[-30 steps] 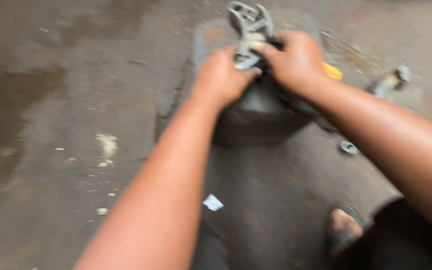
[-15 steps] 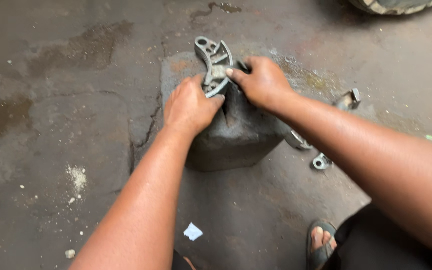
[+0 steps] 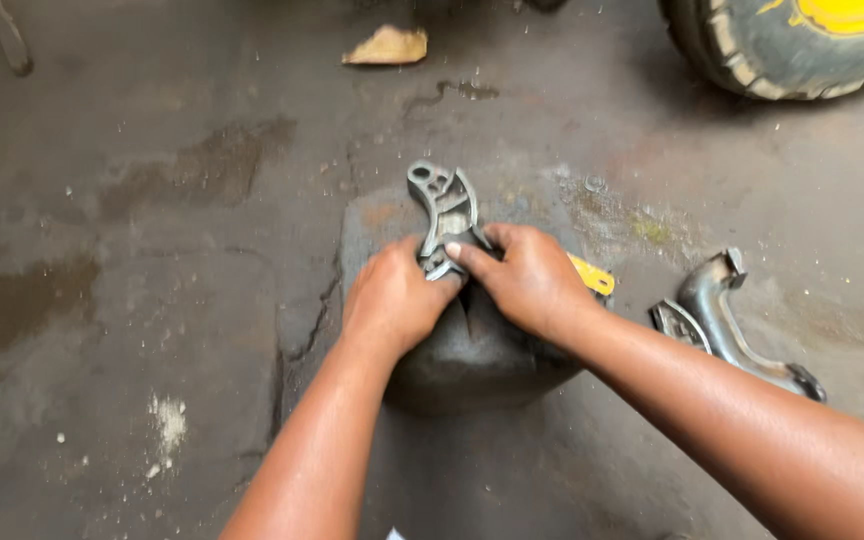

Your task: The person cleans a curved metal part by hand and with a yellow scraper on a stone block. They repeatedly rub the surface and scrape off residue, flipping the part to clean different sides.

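Curved metal bracket (image 3: 444, 212) has its lower end hidden inside both hands' closed grip, left (image 3: 392, 300), right (image 3: 527, 280).

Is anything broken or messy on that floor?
Yes. The floor is cracked beside the block, with wet patches and white specks. A torn brown scrap lies up top.

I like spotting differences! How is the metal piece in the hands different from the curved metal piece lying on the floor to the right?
The grey metal bracket is flat with holes, while the curved metal part looks rounded and smooth. The bracket rests on the dark block, gripped by the left hand and right hand; the curved part lies untouched on the concrete floor. Both are curved, grey and grimy.
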